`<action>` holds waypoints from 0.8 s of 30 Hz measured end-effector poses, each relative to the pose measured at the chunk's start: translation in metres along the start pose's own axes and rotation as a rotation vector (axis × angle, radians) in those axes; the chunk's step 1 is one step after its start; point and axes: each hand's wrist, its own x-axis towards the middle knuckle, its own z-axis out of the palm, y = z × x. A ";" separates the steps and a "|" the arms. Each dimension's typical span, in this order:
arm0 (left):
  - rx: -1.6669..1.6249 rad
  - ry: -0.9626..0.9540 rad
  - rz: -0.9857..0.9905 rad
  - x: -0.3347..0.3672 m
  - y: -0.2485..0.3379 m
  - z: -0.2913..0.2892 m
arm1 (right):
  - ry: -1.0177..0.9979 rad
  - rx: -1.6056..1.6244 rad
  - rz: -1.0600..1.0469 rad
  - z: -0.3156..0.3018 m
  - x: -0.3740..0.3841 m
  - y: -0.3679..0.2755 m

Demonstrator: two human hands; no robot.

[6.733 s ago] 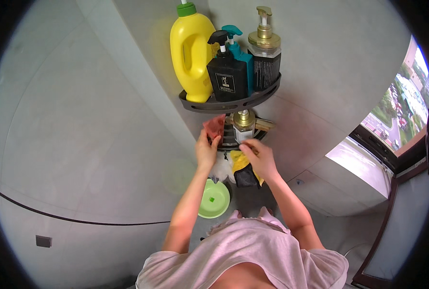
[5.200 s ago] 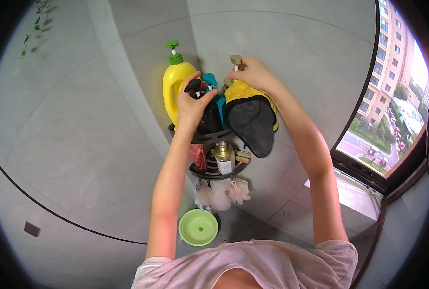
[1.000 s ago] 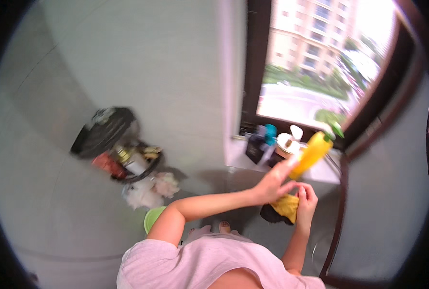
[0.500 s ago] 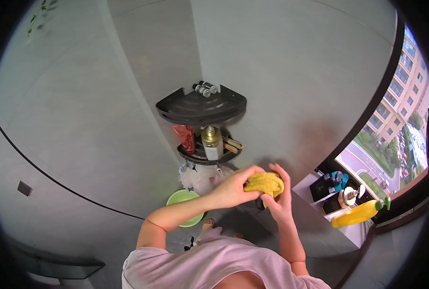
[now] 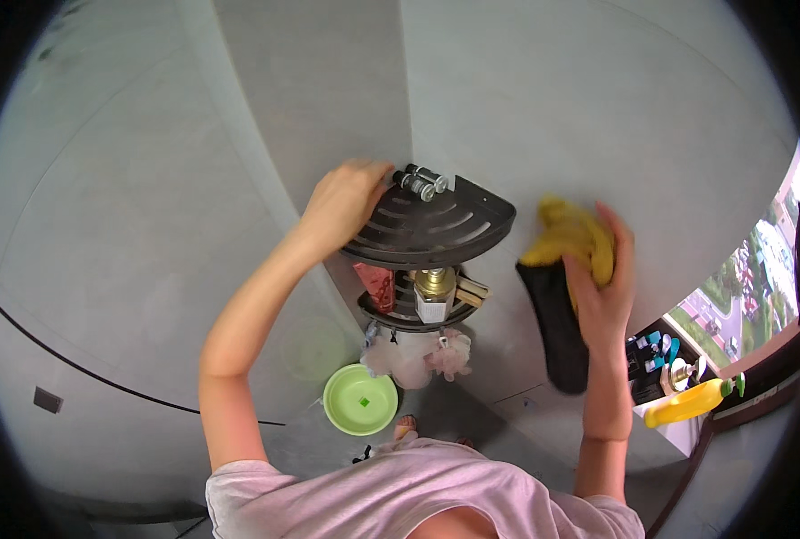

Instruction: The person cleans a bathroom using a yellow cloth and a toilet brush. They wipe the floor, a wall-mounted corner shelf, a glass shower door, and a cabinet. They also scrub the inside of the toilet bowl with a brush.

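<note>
My left hand [image 5: 344, 202] is at the left side of the upper black corner shelf [image 5: 436, 238], its fingers bent together. Its fingertips meet or nearly meet the dark end of one of two small dark bottles with silver ends [image 5: 418, 186], which lie at the back of that shelf. Whether it grips anything is hidden. To the right of the shelf, my right hand [image 5: 608, 278] is closed round a yellow and black cloth [image 5: 557, 314]. The yellow part is bunched in the fingers and blurred; a long black part hangs below, in front of the grey wall.
On the lower shelf [image 5: 405, 314] are a red pouch [image 5: 377, 286] and a gold-topped pump bottle [image 5: 434, 301]. Bath puffs [image 5: 409, 359] hang beneath. A green basin [image 5: 360, 400] is on the floor. A yellow pump bottle [image 5: 687, 402] lies tilted at the window ledge.
My hands have parted. The left let go of the cloth and rose to the upper shelf; the right carried it up and right, and its black part now hangs loose. The view shifted.
</note>
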 end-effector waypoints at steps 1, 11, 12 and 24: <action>0.089 -0.004 0.039 0.011 -0.016 0.007 | -0.016 -0.104 -0.065 0.009 0.016 -0.003; 0.200 -0.120 0.288 0.067 -0.035 0.063 | -0.030 -0.602 -0.368 0.082 0.074 0.022; 0.223 -0.109 0.297 0.067 -0.035 0.065 | -0.081 -0.621 -0.369 0.090 0.076 0.024; 0.332 -0.136 0.363 0.076 -0.039 0.076 | -0.394 -0.652 -0.299 0.111 0.073 0.047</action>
